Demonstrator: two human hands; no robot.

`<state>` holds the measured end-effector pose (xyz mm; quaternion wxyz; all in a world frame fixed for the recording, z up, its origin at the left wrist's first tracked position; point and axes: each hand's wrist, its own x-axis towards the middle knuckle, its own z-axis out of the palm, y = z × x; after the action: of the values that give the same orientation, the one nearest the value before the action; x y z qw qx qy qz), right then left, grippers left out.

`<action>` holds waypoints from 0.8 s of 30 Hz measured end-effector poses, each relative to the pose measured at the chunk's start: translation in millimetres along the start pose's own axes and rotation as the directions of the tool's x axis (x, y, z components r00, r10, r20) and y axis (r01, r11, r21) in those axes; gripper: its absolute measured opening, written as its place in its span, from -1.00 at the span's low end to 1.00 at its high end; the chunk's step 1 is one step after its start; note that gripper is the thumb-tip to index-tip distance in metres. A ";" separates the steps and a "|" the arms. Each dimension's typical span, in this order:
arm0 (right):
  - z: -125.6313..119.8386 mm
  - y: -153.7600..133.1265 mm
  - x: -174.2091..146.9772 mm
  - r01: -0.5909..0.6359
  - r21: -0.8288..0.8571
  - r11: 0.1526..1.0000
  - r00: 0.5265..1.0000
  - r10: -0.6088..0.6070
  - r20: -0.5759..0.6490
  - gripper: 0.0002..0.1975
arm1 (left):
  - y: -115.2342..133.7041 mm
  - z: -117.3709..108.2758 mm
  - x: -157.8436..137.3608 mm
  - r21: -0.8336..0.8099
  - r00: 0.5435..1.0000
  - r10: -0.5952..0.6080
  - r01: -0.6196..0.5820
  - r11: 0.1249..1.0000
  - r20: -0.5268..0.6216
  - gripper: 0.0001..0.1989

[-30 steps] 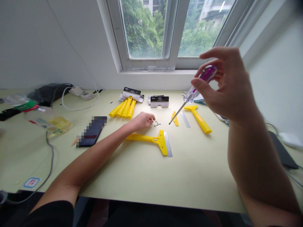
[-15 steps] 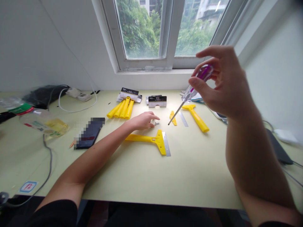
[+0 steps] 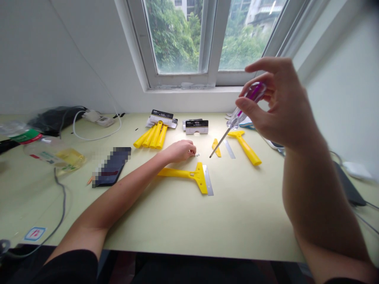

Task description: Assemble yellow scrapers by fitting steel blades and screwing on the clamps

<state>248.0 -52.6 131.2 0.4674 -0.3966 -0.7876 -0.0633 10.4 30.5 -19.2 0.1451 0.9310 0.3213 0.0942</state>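
My right hand [image 3: 278, 98], raised on the right, grips a screwdriver [image 3: 253, 92] by its clear purple handle. The shaft slants down left, its tip above the table. On the table, my left hand [image 3: 182, 150] is closed in a pinch beside a few tiny metal screws [image 3: 198, 154]; what its fingertips hold is too small to make out. In front of that hand lies a yellow scraper [image 3: 201, 178] with a metal blade [image 3: 209, 180] along its head. To the right are a yellow blade cover [image 3: 216, 148], a loose blade [image 3: 229, 150] and a yellow scraper handle [image 3: 247, 148].
Several yellow scrapers [image 3: 154, 136] with black-and-white cards are piled at the back. More packaging cards [image 3: 197, 127] stand to their right. A phone [image 3: 111, 169], a bottle [image 3: 56, 152] and cables [image 3: 62, 197] lie on the left. The window wall bounds the table [image 3: 189, 225] behind.
My left hand's fingers, spread over the screws before, have closed into a pinch, and fewer screws show beside them. My right hand with the screwdriver has barely moved.
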 end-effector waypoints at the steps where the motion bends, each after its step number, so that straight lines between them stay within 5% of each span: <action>1: 0.1 0.1 0.0 0.001 0.002 1.000 1.000 -0.001 0.002 -0.50 | -0.7 -0.6 -0.4 0.006 1.000 0.000 0.000 1.000 -0.002 -0.79; 16: -0.5 1.0 -0.1 -0.003 -0.003 1.000 1.000 0.003 0.001 -0.51 | -19.9 -17.3 -9.3 -0.001 0.991 -0.110 0.110 0.994 -0.073 -0.76; 24: -0.3 2.3 -0.3 0.015 -0.009 1.000 1.000 -0.015 0.004 -0.48 | -16.0 -21.7 -11.7 -0.011 0.992 -0.122 0.122 0.993 0.015 -0.70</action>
<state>249.9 -51.3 130.5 0.4633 -0.3931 -0.7912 -0.0695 -13.6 39.8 -5.1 0.1585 0.9095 0.3758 0.0804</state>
